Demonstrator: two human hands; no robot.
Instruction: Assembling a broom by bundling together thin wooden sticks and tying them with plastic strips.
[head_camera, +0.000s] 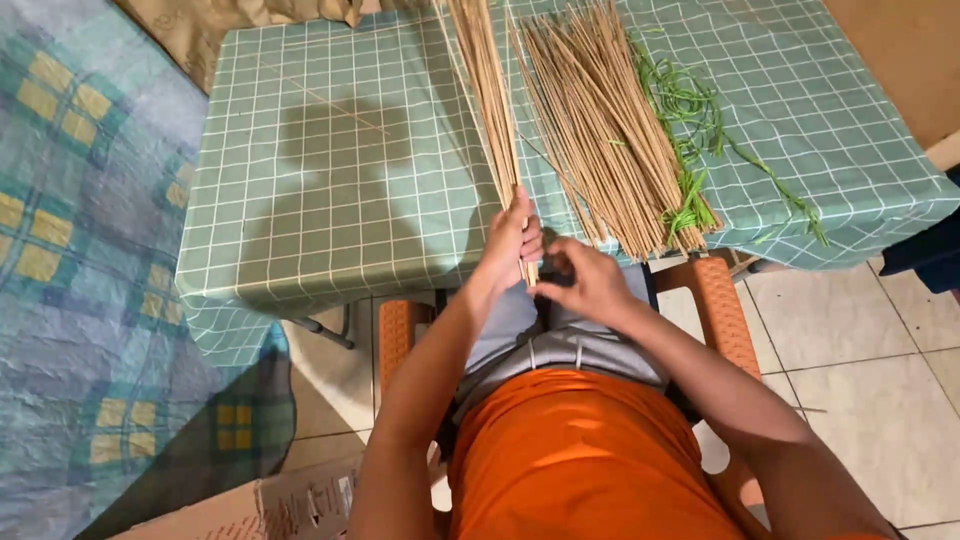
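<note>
We held a thin bundle of sticks (492, 100) in our left hand (512, 243), fingers closed around its near end, at the edge of the surface (340, 160). Our right hand (585, 280) was curled just beside that end, touching it. A bigger pile of sticks (600, 120) lay near, with green strips (700, 130) beside.

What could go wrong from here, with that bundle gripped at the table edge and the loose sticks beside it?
1. The left hand grips only the near end of the thin stick bundle; its long free length might fan out or slide sideways.
2. The loose stick pile overhangs the table edge close to the right hand; a bump could tip sticks to the floor.
3. Green strips lie tangled against that pile and may snag.
</note>
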